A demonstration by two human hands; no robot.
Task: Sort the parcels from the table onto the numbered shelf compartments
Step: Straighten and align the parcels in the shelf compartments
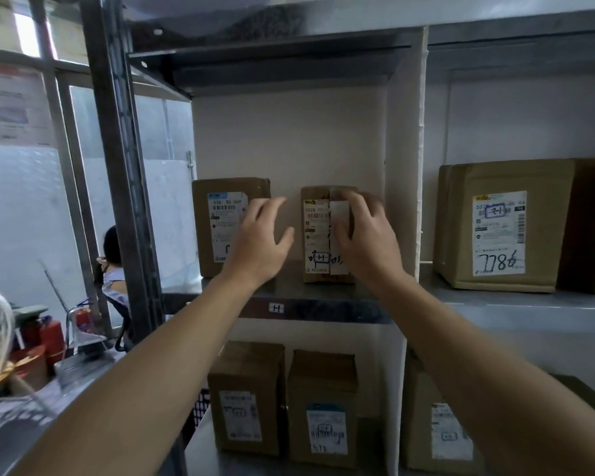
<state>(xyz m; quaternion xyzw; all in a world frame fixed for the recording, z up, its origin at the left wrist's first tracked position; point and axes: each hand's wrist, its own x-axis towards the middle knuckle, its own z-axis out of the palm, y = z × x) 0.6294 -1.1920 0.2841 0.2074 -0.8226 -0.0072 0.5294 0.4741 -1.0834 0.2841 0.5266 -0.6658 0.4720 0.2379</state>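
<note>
A narrow cardboard parcel (318, 235) with a white label marked 1-1 stands upright in the shelf compartment tagged 1-1 (276, 307). My right hand (366, 240) lies against its front right side, fingers spread over the label and the top edge. My left hand (260, 235) hovers open just left of that parcel, fingers relaxed, holding nothing. It partly covers a second brown parcel (220, 228) that stands at the left of the same compartment.
A large box marked 7786 (498, 225) sits in the compartment to the right, past a white divider (404, 166). Three labelled parcels (320, 410) stand on the shelf below. A dark metal upright (117, 166) borders the left; a person sits beyond it.
</note>
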